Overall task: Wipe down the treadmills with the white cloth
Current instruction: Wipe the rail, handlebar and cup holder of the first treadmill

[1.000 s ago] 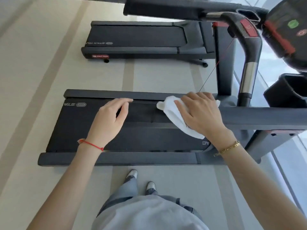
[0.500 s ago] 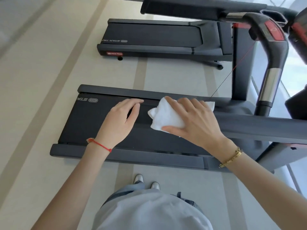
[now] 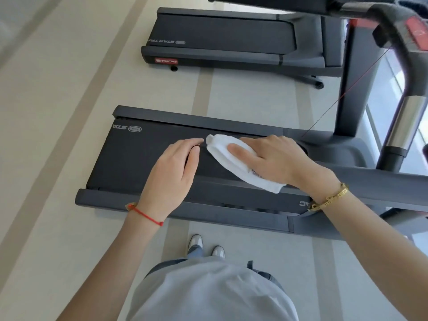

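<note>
At frame centre, right hand [image 3: 273,158] presses white cloth [image 3: 234,165] flat-fingered on treadmill [image 3: 129,158]; left hand [image 3: 172,172] rests straight-fingered. Risk: 1 loose cloth end may bunch.

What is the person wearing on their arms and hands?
Both forearms are bare, with no sleeves or gloves in view. The left hand has a thin red string bracelet at its wrist; the right hand has a gold metal link bracelet.

Bright, even daylight enters from the glazing [image 3: 391,89] at right. Glare on the chrome handrail section [image 3: 404,121]. Shadows soft. Wide-angle distortion bends frame edges. Slight softness throughout, compression blur evident.
</note>
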Demonstrator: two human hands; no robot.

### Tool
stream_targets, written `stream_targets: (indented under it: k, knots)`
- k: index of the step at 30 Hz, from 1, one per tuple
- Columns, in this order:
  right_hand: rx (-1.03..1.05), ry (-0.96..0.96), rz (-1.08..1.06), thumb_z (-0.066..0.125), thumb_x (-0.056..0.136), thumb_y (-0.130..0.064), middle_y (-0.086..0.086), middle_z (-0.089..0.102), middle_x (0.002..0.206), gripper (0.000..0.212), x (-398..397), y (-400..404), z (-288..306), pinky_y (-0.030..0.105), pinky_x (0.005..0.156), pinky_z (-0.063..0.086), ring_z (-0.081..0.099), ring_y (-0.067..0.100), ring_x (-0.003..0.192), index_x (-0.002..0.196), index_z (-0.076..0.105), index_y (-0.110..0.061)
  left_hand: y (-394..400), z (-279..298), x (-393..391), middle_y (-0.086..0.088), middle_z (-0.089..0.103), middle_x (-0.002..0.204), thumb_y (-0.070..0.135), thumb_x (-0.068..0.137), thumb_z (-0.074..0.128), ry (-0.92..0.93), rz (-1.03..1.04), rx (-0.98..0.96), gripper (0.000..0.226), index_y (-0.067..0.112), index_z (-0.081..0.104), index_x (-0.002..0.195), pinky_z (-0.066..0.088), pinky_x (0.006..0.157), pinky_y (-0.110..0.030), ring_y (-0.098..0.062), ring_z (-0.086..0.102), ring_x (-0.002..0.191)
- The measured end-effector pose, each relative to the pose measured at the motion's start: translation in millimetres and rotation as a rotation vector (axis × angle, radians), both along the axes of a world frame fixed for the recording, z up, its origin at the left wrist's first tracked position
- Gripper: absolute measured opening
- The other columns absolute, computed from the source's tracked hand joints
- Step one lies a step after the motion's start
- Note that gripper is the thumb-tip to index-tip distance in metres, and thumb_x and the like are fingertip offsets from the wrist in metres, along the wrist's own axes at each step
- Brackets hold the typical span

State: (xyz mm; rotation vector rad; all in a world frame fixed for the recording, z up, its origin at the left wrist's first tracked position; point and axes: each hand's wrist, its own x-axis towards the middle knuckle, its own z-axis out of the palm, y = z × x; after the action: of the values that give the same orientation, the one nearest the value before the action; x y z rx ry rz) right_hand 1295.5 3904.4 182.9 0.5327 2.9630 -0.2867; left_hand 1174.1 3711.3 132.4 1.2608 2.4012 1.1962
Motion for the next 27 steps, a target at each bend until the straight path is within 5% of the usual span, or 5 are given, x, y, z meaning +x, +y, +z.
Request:
stream_targets:
  k: [6,15,18,20,27]
  knots:
    - [-0.095,0.023,0.104,0.013,0.093,-0.067,-0.005,0.058,0.063,0.057,-16.4,-7.6,-0.9,0.034,0.06,0.039,0.057,0.017,0.063,0.086,0.052,-0.025,-1.3,-3.5,2.1,0.005,0.061,0.12,0.041,0.103,0.033,-0.012,0.082,0.029,0.044,0.014,0.057,0.128,0.046,0.094,-0.017,-0.008,0.058,0.109]
    - [-0.155,-0.095,0.073,0.009,0.092,-0.07,-0.008,0.066,0.078,0.065,-9.0,6.8,4.3,0.036,0.076,0.043,0.06,0.02,0.081,0.109,0.062,-0.035,0.3,-5.3,-1.4,0.003,0.063,0.111,0.038,0.105,0.031,0.038,0.02,-0.014,0.042,0.011,0.06,0.121,0.052,0.09,-0.032,-0.013,0.06,0.102]
    - [-0.011,0.048,0.066,0.013,0.092,-0.072,-0.005,0.056,0.063,0.062,-4.3,-6.9,-1.4,0.031,0.056,0.035,0.055,0.019,0.062,0.086,0.053,-0.025,0.7,-5.0,-2.9,0.004,0.061,0.105,0.036,0.104,0.03,0.024,-0.004,-0.01,0.041,0.011,0.059,0.117,0.05,0.082,-0.032,-0.014,0.058,0.092]
    - [0.173,0.172,0.052,0.011,0.089,-0.075,-0.005,0.056,0.067,0.066,12.4,-11.0,-7.1,0.029,0.051,0.031,0.054,0.019,0.062,0.095,0.057,-0.028,0.3,-4.7,-3.6,0.004,0.062,0.106,0.035,0.104,0.03,0.013,-0.008,-0.002,0.041,0.011,0.059,0.117,0.049,0.086,-0.032,-0.015,0.058,0.096]
    - [0.375,0.362,-0.059,0.028,0.096,-0.068,0.001,0.06,0.082,0.063,56.9,-9.6,-23.2,0.037,0.066,0.039,0.051,0.026,0.07,0.111,0.064,-0.019,-2.2,-1.5,-1.4,0.003,0.063,0.109,0.037,0.104,0.031,-0.005,0.005,0.026,0.041,0.011,0.06,0.119,0.046,0.092,-0.025,-0.012,0.059,0.102]
